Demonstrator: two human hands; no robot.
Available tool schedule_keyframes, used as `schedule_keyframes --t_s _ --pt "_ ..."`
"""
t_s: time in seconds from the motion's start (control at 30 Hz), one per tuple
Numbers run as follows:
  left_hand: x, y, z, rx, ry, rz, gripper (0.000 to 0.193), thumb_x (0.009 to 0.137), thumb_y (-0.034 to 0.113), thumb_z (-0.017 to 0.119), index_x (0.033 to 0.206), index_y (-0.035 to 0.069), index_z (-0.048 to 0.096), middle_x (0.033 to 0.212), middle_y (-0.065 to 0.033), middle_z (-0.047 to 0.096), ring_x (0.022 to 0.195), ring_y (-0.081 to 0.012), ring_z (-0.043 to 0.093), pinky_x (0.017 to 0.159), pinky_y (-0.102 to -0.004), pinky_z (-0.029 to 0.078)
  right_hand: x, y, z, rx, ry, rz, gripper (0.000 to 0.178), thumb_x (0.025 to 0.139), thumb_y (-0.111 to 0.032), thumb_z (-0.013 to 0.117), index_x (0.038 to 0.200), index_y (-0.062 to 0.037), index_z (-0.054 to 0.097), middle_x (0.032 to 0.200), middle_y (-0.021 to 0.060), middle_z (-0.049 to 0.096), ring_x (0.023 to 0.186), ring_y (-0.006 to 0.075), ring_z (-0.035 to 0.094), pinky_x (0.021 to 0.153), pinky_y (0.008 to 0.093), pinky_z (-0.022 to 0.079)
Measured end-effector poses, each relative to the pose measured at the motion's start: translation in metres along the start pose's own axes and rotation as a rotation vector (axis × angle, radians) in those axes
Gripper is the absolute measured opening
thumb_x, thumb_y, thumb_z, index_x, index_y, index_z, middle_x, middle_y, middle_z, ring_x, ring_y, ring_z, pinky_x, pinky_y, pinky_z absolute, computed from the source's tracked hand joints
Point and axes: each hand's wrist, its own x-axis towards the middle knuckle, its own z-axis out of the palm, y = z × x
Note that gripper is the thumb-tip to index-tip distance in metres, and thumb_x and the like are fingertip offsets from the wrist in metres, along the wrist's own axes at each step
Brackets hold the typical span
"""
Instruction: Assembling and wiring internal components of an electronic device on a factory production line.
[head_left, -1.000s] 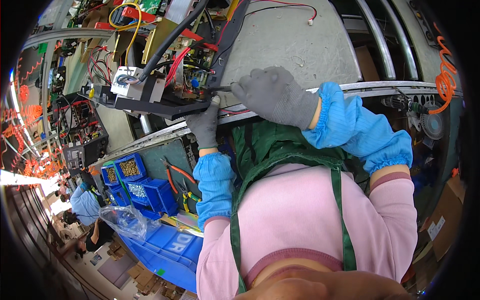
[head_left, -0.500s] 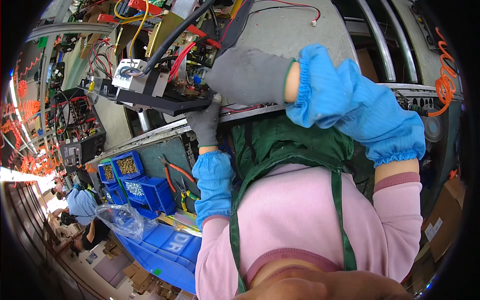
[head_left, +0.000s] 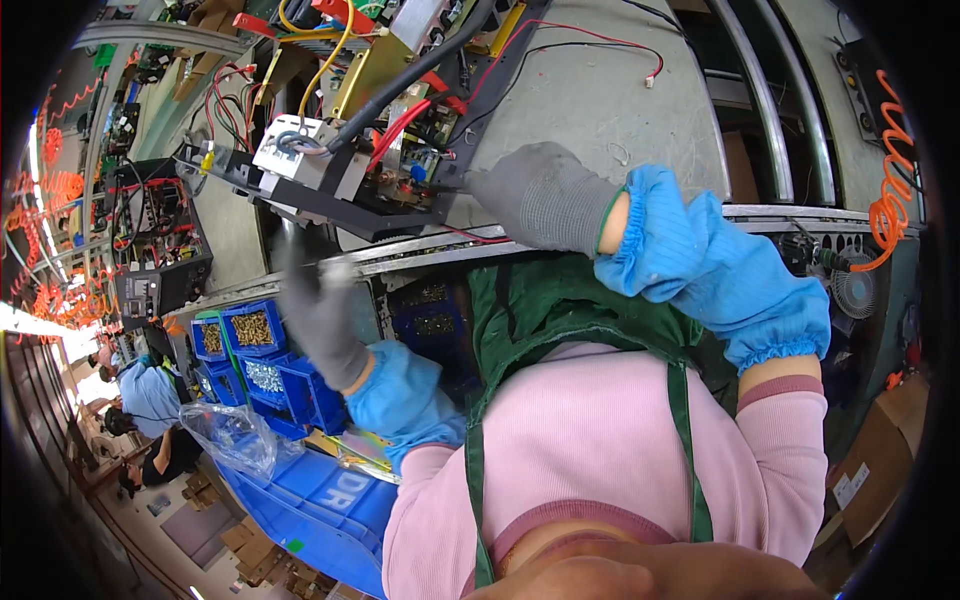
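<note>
Right hand (head_left: 545, 205) in a grey knit glove, blue sleeve cover (head_left: 715, 265) bunched at the wrist, reaches up to the near edge of a black metal chassis (head_left: 330, 205) that sits tilted on the grey desk (head_left: 610, 100). Its fingers (head_left: 480, 185) are curled close together and press against the chassis beside a small blue part (head_left: 417, 172); whether they pinch anything between them cannot be told at this size. The chassis carries a white block (head_left: 285, 148) with a thick black cable (head_left: 400, 85) running out of it, plus red wires (head_left: 400, 128) and yellow wires (head_left: 335, 55) over circuit boards. Left hand (head_left: 320, 310), also gloved in grey, hangs below the desk edge, well apart from the chassis; it is motion-blurred, fingers extended and loosely spread, holding nothing that can be seen. It is just above and beside a row of small blue bins (head_left: 255, 345), one with brass-coloured screws, another with silvery ones. A clear plastic bag (head_left: 232, 435) lies lower down on a large blue crate (head_left: 320, 500). A metal rail (head_left: 560, 245) runs along the desk front. The wearer has a pink top (head_left: 600, 440) under a green apron (head_left: 560, 305). An orange coiled hose (head_left: 890, 160) hangs at far right. Another person in a light blue shirt (head_left: 150, 395) is bent over at far left.
</note>
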Motion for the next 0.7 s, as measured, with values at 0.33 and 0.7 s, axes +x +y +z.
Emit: schedule_keyframes --t_s 0.33,0.7 --pt "0.069 0.033 0.048 0.641 0.352 1.061 0.052 0.072 0.002 0.073 0.118 0.006 0.050 0.122 -0.0121 0.047 0.119 -0.0305 0.048 0.104 -0.0419 0.041 -0.017 -0.028 0.031 -0.064 0.110 0.095 0.046 0.084 -0.012 0.055 0.130 -0.0072 0.054 0.073 0.0099 0.064 0.065 0.0277 0.067 0.056 0.0399 0.053" --pt "0.082 0.029 0.050 0.594 0.376 1.028 0.045 0.073 0.003 0.070 0.114 0.004 0.053 0.115 -0.0115 0.052 0.112 -0.0273 0.051 0.100 -0.0401 0.042 -0.018 -0.028 0.052 -0.078 0.176 0.162 0.049 0.083 -0.014 0.057 0.132 -0.0116 0.055 0.076 0.0070 0.061 0.061 0.0242 0.065 0.054 0.0363 0.053"
